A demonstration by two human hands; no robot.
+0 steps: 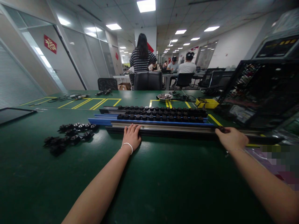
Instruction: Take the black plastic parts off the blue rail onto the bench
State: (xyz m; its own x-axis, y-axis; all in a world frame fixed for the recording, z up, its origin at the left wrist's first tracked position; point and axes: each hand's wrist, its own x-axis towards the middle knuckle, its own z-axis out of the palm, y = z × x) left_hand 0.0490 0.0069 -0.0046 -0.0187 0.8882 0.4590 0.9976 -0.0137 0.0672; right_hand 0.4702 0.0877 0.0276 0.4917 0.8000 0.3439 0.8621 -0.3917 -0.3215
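Observation:
A long black rail with a metallic channel point(177, 132) lies crosswise on the green table in front of me. My left hand point(132, 137) is over its left part, the fingers laid across the top and the thumb at the near side, closed on the rail. Toward the right end my right hand point(232, 138) pinches a small black socket module point(223, 129) at the rail's channel; the fingers partly hide it. Just behind lie a blue rail point(102, 121) and rows of black socket modules point(157, 118). More loose black modules point(74, 139) are spread left of my left hand.
Behind the rails stand a metal bowl point(164, 97) and a yellow bin point(206, 103). A black perforated case point(261, 93) rises on the right. Cables point(77, 96) lie at the far left, a dark tray point(15, 115) nearer. Beyond the table are chairs point(148, 81) and several people.

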